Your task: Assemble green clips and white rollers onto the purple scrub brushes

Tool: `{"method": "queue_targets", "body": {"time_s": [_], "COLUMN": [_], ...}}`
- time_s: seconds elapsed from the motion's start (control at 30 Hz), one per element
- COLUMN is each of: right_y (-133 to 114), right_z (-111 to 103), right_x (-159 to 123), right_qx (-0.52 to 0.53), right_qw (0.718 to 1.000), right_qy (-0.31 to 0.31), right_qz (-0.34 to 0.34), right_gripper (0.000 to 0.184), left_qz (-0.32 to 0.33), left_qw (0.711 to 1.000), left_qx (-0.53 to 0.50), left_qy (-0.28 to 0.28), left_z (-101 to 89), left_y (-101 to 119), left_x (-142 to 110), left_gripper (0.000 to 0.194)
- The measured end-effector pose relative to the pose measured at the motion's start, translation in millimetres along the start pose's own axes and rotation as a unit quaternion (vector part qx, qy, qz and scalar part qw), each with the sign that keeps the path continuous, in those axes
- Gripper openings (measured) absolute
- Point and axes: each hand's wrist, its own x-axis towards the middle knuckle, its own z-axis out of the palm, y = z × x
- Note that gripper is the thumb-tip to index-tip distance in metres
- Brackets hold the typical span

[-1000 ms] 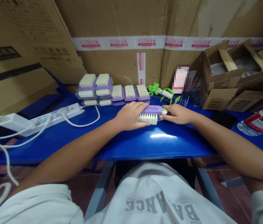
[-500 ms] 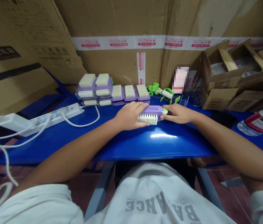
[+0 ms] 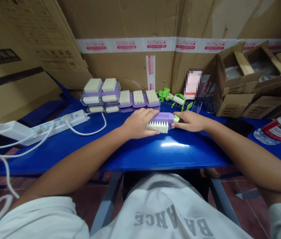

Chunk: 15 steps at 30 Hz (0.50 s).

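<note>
A: Principal item?
B: One brush (image 3: 165, 117), body purple, compact and block-like, lying lengthwise across the view.

A: Its upper surface?
B: Purple, marked with a patch of fine slanting ribs or slots; which of the two, cannot be told.

A: Bristles?
B: Cream-white, set in thick separate tufts along the side facing the wearer. The tips are uneven and point toward the near edge of the table.

A: Other colours?
B: One bright green part (image 3: 176, 118) at the end by the right hand, partly hidden by the fingers.

A: Location?
B: Between the two hands, over the middle of a glossy blue table (image 3: 140, 156). Whether it touches the surface, cannot be told.

A: Left hand (image 3: 140, 123)?
B: Laid over its end of the brush, fingers across the top, thumb low along the bristle side; that end is covered.

A: Right hand (image 3: 189, 120)?
B: Fingers and thumb drawn close, pinching the green end.

A: Items nearby?
B: Beyond the hands, a row of similar purple brushes (image 3: 138, 98), bristles upward. Beside their right end, loose green pieces (image 3: 164, 94) with a white roller (image 3: 178, 100). White power strip (image 3: 60, 124), well apart to the left.
</note>
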Motion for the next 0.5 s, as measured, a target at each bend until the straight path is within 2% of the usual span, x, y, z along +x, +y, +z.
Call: {"method": "queue_targets", "body": {"time_s": [0.5], "right_y": [-2.5], "right_z": [-1.4], "right_x": [-2.4], "right_qx": [-0.004], "right_qw": [1.000], "right_qy": [-0.015], "right_qz": [-0.023], "right_gripper": [0.042], "left_qz": [0.018], "left_qw": [1.000], "left_qx": [-0.017], "left_qy": [0.008], "left_z": [0.0], "left_y": [-1.6], "left_x": [0.1], "left_gripper": [0.086]}}
